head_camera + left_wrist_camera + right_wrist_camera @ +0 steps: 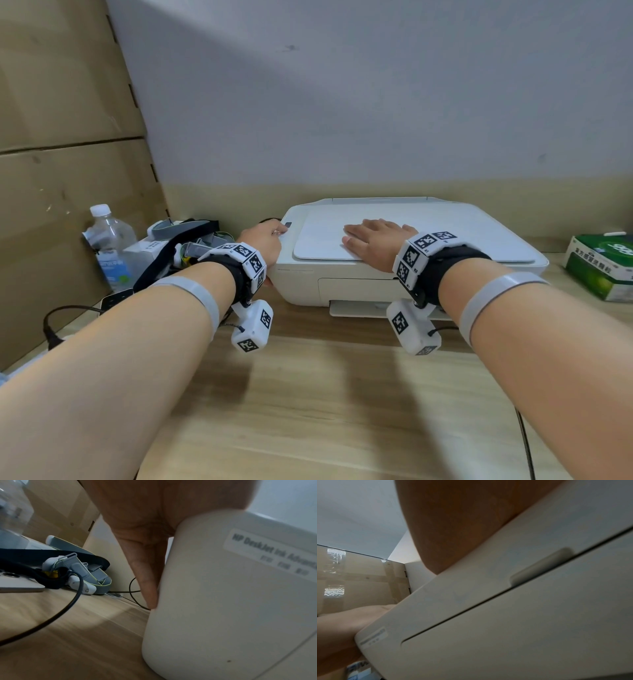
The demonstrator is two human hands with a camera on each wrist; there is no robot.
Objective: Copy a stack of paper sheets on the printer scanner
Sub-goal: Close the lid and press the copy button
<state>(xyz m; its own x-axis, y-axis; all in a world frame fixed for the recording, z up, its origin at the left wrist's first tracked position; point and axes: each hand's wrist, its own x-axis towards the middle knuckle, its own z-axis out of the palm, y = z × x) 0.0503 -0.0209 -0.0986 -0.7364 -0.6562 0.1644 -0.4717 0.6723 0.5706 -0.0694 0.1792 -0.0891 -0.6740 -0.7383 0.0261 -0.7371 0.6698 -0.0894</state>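
Note:
A white printer [359, 284] stands on the wooden desk [325, 394] against the wall, its scanner lid [462, 236] down. My right hand [373, 240] lies flat on the lid, fingers straight and pointing left. My left hand [263, 240] clasps the printer's front left corner, with bent fingers on the control panel beside a small dark button [288, 224]. In the left wrist view the thumb [147, 574] runs down the printer's side [223, 601]. The right wrist view shows the palm [462, 520] pressed on the printer top [522, 615]. No paper sheets are in view.
Left of the printer are a water bottle [109, 240], a pile of straps and small devices [181, 246] and a black cable [68, 311]. Cardboard boxes [68, 137] wall off the left. A green box [606, 263] sits at the right. Another cable [524, 445] crosses the near desk.

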